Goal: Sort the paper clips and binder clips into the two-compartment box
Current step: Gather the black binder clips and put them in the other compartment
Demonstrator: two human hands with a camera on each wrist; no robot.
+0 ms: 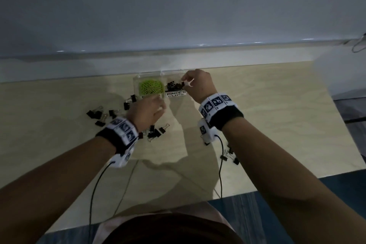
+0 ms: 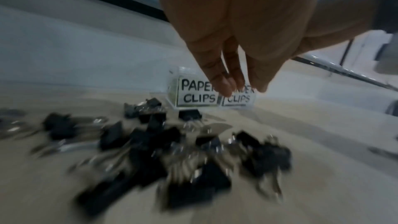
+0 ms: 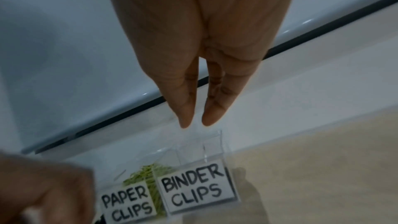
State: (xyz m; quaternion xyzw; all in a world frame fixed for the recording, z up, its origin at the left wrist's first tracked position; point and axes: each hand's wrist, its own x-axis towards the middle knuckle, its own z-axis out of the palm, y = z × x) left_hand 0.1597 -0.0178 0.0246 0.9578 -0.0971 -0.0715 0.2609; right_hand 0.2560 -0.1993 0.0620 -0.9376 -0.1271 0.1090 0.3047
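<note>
The clear two-compartment box [image 1: 138, 77] stands at the back of the table, labelled PAPER CLIPS and BINDER CLIPS [image 3: 198, 186]. Green paper clips [image 1: 151, 86] fill its left half and black binder clips [image 1: 175, 85] lie in its right half. My right hand [image 1: 184, 83] hovers over the binder side; in the right wrist view its fingertips [image 3: 191, 125] point down, slightly apart, with nothing between them. My left hand [image 1: 161, 108] hangs just in front of the box with straight fingers [image 2: 226, 88] that hold nothing I can see. Several loose binder clips [image 2: 172, 151] lie beneath it.
More black binder clips are scattered at the left [image 1: 99, 114], under my left wrist [image 1: 154, 131], and beside my right forearm [image 1: 227, 155]. Wrist cables [image 1: 220, 164] trail toward the table's near edge. A white ledge [image 1: 178, 53] runs behind the box.
</note>
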